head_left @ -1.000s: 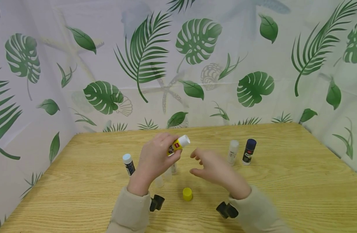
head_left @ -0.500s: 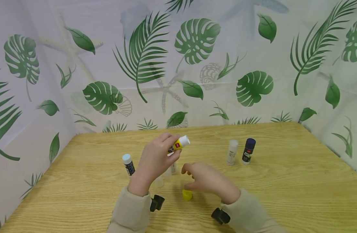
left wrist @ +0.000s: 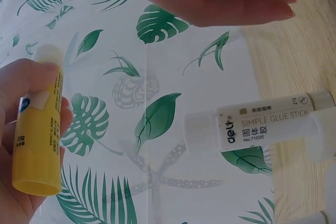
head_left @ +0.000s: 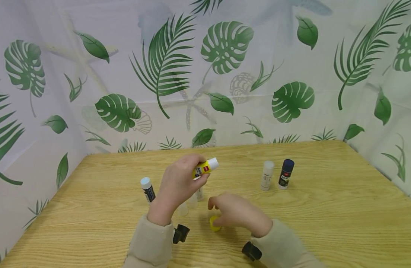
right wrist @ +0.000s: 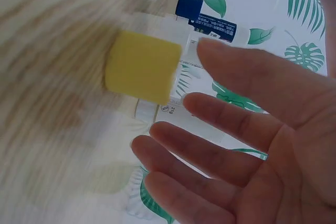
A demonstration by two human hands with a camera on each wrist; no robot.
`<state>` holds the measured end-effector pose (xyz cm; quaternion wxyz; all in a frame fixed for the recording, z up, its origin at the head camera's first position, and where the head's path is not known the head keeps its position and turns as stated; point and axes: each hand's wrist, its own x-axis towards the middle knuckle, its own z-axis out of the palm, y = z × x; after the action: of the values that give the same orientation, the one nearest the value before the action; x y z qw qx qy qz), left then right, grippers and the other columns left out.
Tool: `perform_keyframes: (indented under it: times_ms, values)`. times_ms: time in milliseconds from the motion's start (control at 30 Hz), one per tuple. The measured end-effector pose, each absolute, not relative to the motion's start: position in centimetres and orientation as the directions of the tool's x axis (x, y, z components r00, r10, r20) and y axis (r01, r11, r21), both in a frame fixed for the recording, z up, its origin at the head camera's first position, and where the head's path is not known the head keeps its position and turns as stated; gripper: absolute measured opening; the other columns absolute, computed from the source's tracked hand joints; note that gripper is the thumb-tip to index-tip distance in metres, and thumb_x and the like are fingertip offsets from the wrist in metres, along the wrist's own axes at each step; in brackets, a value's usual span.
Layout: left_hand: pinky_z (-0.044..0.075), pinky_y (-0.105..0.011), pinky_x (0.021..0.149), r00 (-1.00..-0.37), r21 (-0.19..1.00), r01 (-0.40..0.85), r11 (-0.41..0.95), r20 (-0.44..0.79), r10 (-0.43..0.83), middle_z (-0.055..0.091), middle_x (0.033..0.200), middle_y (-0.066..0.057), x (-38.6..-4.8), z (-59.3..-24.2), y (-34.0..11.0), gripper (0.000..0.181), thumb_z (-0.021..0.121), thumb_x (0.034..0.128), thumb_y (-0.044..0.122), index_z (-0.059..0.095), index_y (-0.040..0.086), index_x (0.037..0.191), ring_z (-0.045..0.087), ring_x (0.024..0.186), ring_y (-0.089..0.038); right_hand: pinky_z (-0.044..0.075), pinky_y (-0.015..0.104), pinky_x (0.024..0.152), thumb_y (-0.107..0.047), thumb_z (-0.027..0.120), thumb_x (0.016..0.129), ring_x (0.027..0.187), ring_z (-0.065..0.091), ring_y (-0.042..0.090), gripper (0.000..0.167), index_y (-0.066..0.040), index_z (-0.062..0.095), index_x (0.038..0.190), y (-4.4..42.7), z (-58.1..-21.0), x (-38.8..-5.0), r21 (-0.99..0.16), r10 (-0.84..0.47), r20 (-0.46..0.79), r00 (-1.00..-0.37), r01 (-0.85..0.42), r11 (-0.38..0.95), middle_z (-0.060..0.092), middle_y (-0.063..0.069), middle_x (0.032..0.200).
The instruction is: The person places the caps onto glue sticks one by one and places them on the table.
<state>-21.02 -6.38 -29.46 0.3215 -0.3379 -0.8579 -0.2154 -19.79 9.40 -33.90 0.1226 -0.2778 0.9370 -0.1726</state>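
Note:
My left hand grips a yellow glue stick by its body, raised above the table and tilted. The stick's white end points up to the right. In the left wrist view the thumb presses against the yellow glue stick. My right hand is low over the table beside a yellow cap, which stands on the wood. From the right wrist view, the fingers of the right hand are spread and relaxed near the yellow cap, with a gap showing between.
Behind the left hand stand a white glue stick and two translucent caps. A dark-labelled glue stick is left of the left wrist. A whitish glue stick and a navy-capped one stand at the right.
My right hand has moved down and left to the yellow cap. The left hand stays in place, with the glue stick turned slightly in its grip.

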Motion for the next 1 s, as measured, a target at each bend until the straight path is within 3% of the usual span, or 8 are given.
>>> perform_keyframes:
  times_ms: [200, 1000]
  values:
    - [0.046, -0.023, 0.055, -0.567, 0.143, 0.715, 0.684, 0.692, 0.447, 0.061, 0.083, -0.002, -21.05, -29.48, -6.40, 0.023, 0.071, 0.0709, 0.010, 0.060, 0.006, 0.091, 0.056, 0.067, -0.012, 0.043, 0.029, 0.060, -0.016, 0.073, 0.069, 0.065, 0.050, 0.010, 0.029, -0.007, 0.061, 0.094, 9.29, -34.10, -19.64, -0.384, -0.567, -0.131, -0.813, -0.485, 0.785, 0.059, -0.002, 0.078]
    - [0.045, -0.023, 0.052, -0.566, 0.117, 0.715, 0.689, 0.676, 0.472, 0.062, 0.081, -0.002, -21.16, -29.62, -6.33, 0.023, 0.072, 0.0707, 0.013, 0.060, 0.007, 0.090, 0.055, 0.062, -0.011, 0.039, 0.024, 0.051, -0.011, 0.074, 0.066, 0.057, 0.044, 0.010, 0.028, -0.007, 0.062, 0.092, 8.95, -34.81, -19.45, -0.369, -0.561, -0.167, -0.811, -0.477, 0.798, 0.052, -0.006, 0.069]
